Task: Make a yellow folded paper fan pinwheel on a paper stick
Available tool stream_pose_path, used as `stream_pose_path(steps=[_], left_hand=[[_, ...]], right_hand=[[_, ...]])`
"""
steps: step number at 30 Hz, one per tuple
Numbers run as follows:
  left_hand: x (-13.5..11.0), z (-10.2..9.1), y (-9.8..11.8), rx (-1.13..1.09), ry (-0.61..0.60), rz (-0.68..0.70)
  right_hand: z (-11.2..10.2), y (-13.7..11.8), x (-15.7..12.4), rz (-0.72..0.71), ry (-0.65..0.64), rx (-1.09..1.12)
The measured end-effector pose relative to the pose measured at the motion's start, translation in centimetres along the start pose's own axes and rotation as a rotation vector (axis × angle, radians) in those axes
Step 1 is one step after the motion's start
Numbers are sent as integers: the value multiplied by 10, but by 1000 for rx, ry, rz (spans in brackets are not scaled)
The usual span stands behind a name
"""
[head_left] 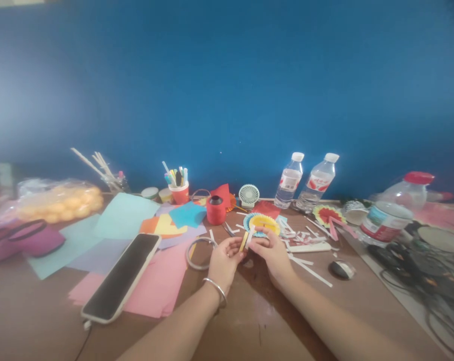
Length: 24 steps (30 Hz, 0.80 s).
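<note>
Above the near middle of the table, my left hand (225, 258) pinches a narrow yellow folded paper piece (244, 242) between thumb and fingers. Close beside it, my right hand (272, 253) is closed on a small white strip (250, 234) touching or almost touching the yellow piece; the fingers partly hide both. Just behind the hands lie a pleated yellow paper rosette (266, 222) and a light blue one (248, 221). A tape ring (189, 258) rests to the left of my left hand. White paper strips (311, 271) are scattered right of my right hand.
A phone (124, 278) lies on pink paper sheets (161, 286) at left. Towards the wall stand a cup of pens (180, 193), a red round container (215, 213), a small fan (248, 194) and two water bottles (289, 180). A mouse (342, 269) and cables (415, 271) are at right.
</note>
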State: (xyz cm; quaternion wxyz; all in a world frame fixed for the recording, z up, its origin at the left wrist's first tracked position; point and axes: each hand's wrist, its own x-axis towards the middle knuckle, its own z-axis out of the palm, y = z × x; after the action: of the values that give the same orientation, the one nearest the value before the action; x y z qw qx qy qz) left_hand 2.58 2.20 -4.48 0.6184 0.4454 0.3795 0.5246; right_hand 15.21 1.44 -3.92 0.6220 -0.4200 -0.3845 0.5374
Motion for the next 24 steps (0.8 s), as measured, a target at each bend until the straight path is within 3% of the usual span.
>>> stream_pose_path(steps=[5, 15, 24], left_hand=[[1, 1, 1, -20, 27, -29], [2, 3, 1, -106, 87, -75], [2, 1, 0, -110, 60, -87]], right_hand=[[0, 4, 0, 1, 73, -76], [2, -2, 0, 24, -18, -102], [2, -1, 0, 18, -44, -114]])
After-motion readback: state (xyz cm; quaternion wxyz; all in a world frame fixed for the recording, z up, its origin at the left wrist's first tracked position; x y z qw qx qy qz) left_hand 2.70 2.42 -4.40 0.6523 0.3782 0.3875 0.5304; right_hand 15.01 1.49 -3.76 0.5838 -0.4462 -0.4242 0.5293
